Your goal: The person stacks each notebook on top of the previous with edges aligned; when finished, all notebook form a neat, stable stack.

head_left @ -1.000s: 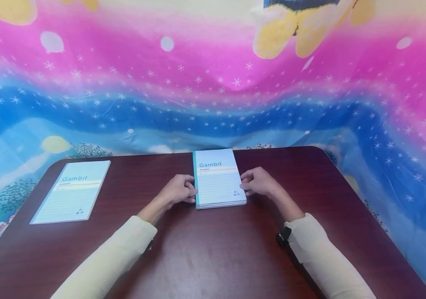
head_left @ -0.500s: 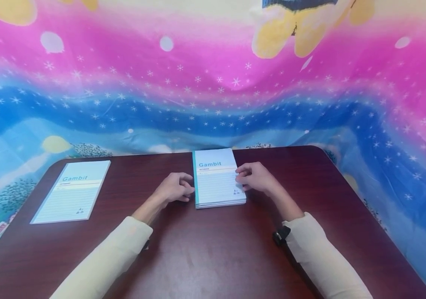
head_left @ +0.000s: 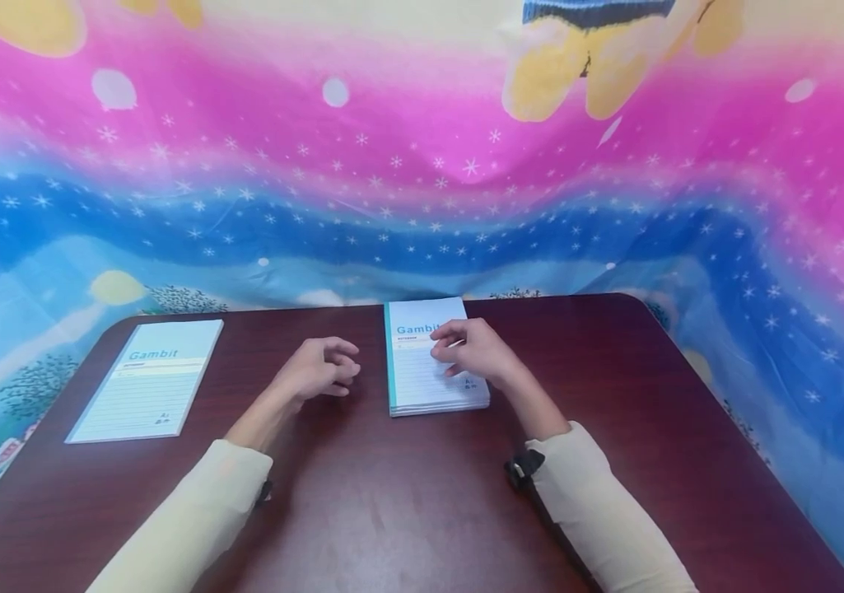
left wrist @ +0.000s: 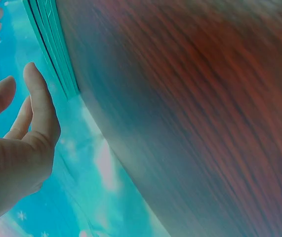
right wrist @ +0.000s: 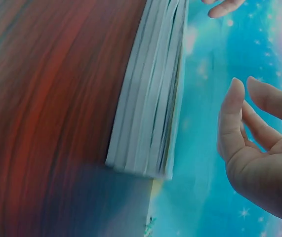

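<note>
A stack of notebooks (head_left: pixel 422 387) with "Gambit" on the top cover and a teal spine lies near the table's back edge. In the right wrist view the stack's page edges (right wrist: pixel 148 94) show several notebooks, one on another. My right hand (head_left: pixel 469 350) hovers over the stack's right half with loosely bent fingers, holding nothing, and hides part of the cover. My left hand (head_left: pixel 318 368) is in the air left of the stack, apart from the teal spines (left wrist: pixel 54 44), its fingers relaxed and holding nothing. A single matching notebook (head_left: pixel 151 387) lies flat at the table's left.
The dark red-brown wooden table (head_left: pixel 362 502) has rounded back corners. Behind it and along its sides hangs a colourful printed cloth (head_left: pixel 422 198) in pink and blue. A dark strap (head_left: pixel 524 469) sits at the right wrist.
Both hands have left the sides of the stack. The left hand moved away to the left; the right hand rose and moved left over the top cover. The notebooks stayed in place.
</note>
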Motion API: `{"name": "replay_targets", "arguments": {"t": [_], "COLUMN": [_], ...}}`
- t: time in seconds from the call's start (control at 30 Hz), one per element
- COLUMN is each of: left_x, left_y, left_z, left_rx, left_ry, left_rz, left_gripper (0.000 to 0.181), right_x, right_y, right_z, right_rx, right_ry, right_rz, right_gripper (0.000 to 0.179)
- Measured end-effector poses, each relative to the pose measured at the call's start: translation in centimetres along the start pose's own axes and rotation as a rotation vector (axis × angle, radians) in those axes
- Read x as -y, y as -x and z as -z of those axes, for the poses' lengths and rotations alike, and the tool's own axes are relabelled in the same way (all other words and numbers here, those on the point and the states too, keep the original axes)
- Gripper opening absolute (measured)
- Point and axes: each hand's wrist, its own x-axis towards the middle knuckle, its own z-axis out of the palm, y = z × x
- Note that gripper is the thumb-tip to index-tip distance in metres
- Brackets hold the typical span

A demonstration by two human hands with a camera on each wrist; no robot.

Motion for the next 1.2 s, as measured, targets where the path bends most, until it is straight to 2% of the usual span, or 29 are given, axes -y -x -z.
{"name": "replay_targets", "arguments": {"t": [0.37,0.7,0.93,1.2], "left_x": [0.8,1.2,1.5,2.7], "left_y": [1.4,2.9,3.6,5.1], "left_z": [2.5,4.3,5.3,7.1], "left_rx": [-0.017,-0.047,-0.059,-0.079], "left_ry": [0.051,0.076,0.079,0.063], "left_rz": [-0.018,-0.032,-0.038,-0.033], "left_gripper": [0.039,0.041,0.043,0.048], "right_x": [1.4,2.3,2.8,3.3], "right_y": [-0.7,-1.2,-1.3,-1.8], "right_z": [-2.9,-5.1,-6.4,-8.4], "right_rx": [0.079,0.148,0.167,0.207], "right_ry": [-0.109,-0.122,-0.121,-0.15], "right_rz": [0.015,0.045,0.052,0.06], "right_gripper": [0.034,0.034,0.03,0.031]}}
